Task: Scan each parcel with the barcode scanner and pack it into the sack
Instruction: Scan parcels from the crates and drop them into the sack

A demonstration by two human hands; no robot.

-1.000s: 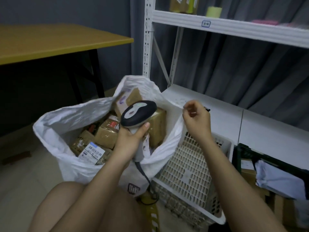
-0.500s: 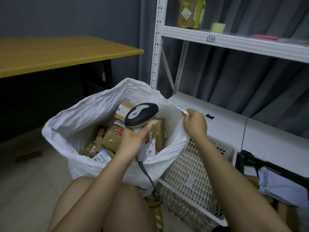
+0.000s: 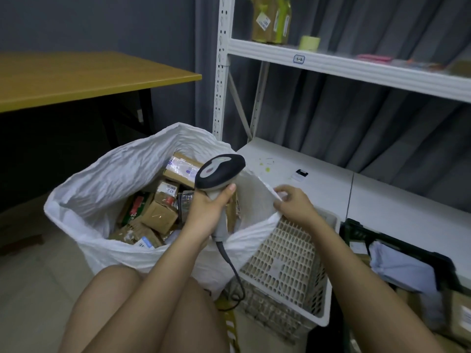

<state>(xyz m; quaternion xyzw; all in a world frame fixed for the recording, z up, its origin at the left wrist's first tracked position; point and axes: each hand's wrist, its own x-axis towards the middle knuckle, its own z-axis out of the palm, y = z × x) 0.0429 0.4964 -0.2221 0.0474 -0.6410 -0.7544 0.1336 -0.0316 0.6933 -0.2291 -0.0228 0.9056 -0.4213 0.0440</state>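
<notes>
Head view looks down past bare knees onto a pale tiled floor (image 3: 30, 289), where a white sack (image 3: 107, 179) stands open between the legs and a white perforated plastic basket (image 3: 288, 263) just to its right. Cardboard parcels (image 3: 159, 216) lie jumbled inside the sack, some with printed labels facing up, one at the back wrapped in shiny tape. The left hand (image 3: 206, 212) has its grip clenched round the handle of the barcode scanner (image 3: 219, 171), thumb up along the neck, holding the dark head above the sack's mouth; the scanner's grey cable (image 3: 229, 263) drops from the handle toward the floor. The right hand (image 3: 293, 205) pinches the sack's right rim between thumb and fingertips, holding that edge up beside the basket. Behind the sack rises a white metal shelving unit (image 3: 221, 72): its low shelf carries a small black object and a few green specks, and its upper shelf bears a numbered tag on the front edge, a brown and green package (image 3: 271, 19) and a roll of pale green tape (image 3: 309, 43). Grey curtains (image 3: 356, 118) hang behind the rack and a dark grey wall fills the left. A yellow-topped counter (image 3: 76, 77) on black legs stands at left. At far right a dark crate (image 3: 397, 245) holds a grey mailer bag and further boxes.
</notes>
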